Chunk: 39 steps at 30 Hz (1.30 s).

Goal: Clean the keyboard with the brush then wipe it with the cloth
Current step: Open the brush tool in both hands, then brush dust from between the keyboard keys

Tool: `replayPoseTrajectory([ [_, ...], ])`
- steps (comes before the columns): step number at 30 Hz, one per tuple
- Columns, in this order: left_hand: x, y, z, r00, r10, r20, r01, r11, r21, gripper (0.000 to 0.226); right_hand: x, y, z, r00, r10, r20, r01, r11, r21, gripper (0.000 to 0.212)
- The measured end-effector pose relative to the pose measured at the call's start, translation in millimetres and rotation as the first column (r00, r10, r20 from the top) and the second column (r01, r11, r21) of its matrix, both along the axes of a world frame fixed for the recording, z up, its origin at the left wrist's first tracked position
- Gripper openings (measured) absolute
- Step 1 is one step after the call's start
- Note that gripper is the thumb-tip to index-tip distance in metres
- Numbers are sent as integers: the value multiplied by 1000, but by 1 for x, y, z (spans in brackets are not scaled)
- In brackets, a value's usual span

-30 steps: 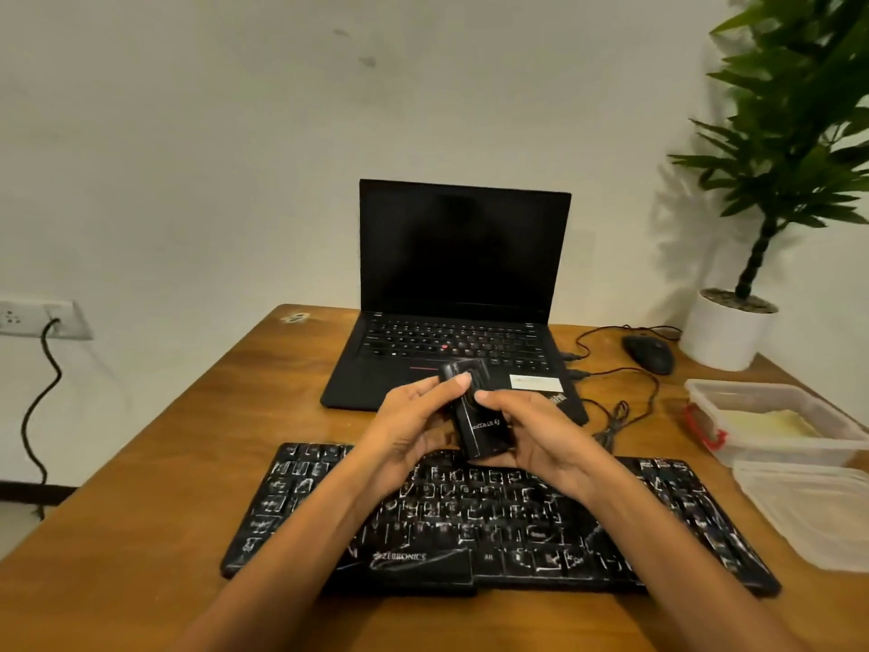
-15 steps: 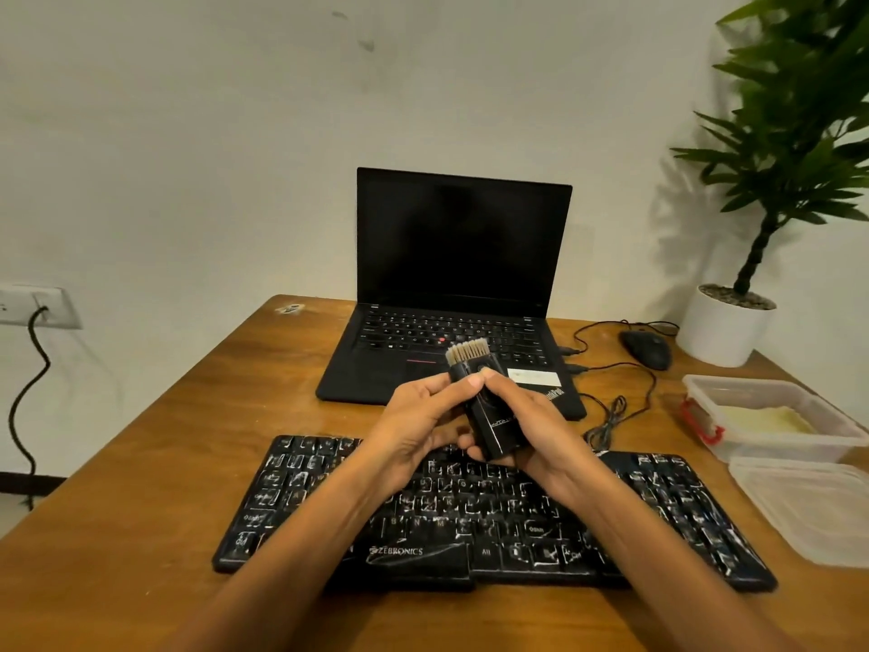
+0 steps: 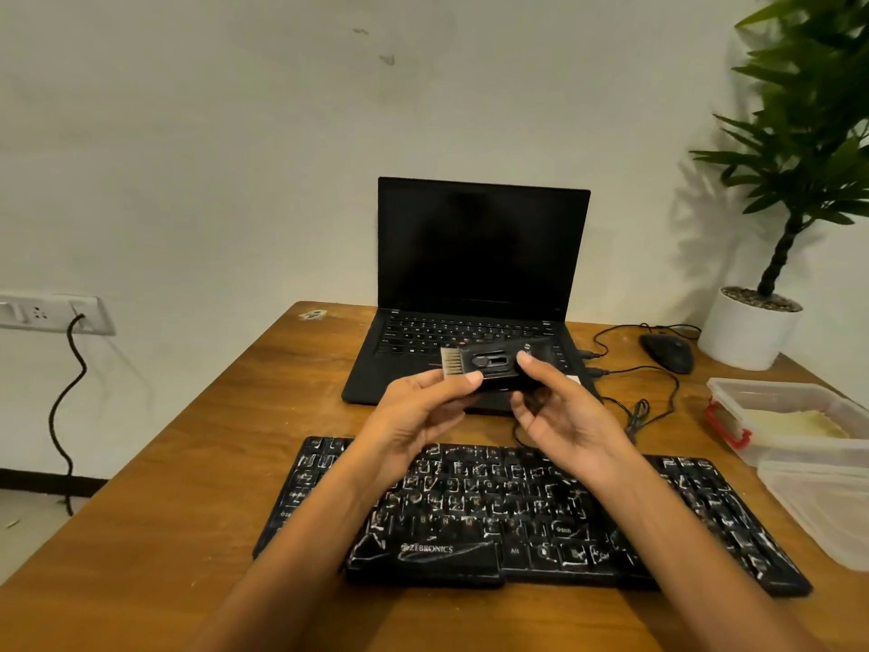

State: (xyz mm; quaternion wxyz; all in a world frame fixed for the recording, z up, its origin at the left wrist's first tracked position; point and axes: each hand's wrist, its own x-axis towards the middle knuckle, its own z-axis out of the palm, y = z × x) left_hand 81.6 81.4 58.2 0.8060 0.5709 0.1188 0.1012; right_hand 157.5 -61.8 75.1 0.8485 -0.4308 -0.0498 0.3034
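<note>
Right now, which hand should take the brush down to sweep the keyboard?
Probably right. The right hand grips the brush by its body end, bristles pointing away; the left hand only pinches it near the bristles. Both are above the keyboard.

At the centre of the frame we see an open laptop (image 3: 475, 294), its screen dark, on a wooden table (image 3: 197, 463). To its right, a black mouse (image 3: 667, 352) lies just beside a white pot (image 3: 747, 329) holding a green plant (image 3: 813, 134), with cables (image 3: 630, 392) trailing between mouse and laptop. At the right edge sits a clear box (image 3: 790, 416) with a red clip, and a clear lid (image 3: 827, 505) below it. At left, a wall socket (image 3: 51, 312) has a black cord (image 3: 66, 407) hanging down.
</note>
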Motion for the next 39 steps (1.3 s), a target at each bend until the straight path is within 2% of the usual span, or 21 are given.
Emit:
replayPoseTrajectory([
  [4,-26,20,0,999,44,-14,-40,976,213,24,-11,22,-1,999,38,35,-36,998,-59,33],
  [8,-58,75,5,982,161,-100,-95,875,474,42,-18,45,-3,992,61,114,-49,993,-104,29],
  [10,-75,109,4,967,171,-186,-22,792,611,44,-21,54,-5,986,82,147,-64,990,-127,27],
  [12,-85,133,-1,952,103,-289,119,744,658,52,-20,60,-7,971,124,205,-94,984,-152,28],
  [16,-83,139,-9,906,-39,-421,323,706,630,40,-26,62,-8,893,229,387,-144,961,-237,36],
  [19,-87,165,-25,894,-98,-438,350,762,544,37,-41,110,-13,796,322,513,-116,912,-393,46],
  [22,-80,164,-25,890,-121,-440,351,798,491,34,-47,124,-11,665,365,652,-48,892,-450,49],
  [25,-75,166,-23,876,-160,-456,365,838,406,27,-51,134,-11,586,408,700,-52,881,-470,43],
  [28,-72,170,-27,874,-159,-460,339,877,340,29,-51,144,-16,495,474,728,-85,861,-502,29],
  [32,-70,171,-28,879,-161,-449,324,892,314,35,-39,135,-5,335,624,706,-54,761,-646,29],
  [35,-70,171,-29,880,-165,-445,313,907,283,35,-27,134,4,309,607,732,14,767,-642,32],
  [39,-70,171,-29,879,-165,-447,321,899,299,29,-47,152,-11,309,559,770,-45,817,-575,25],
])
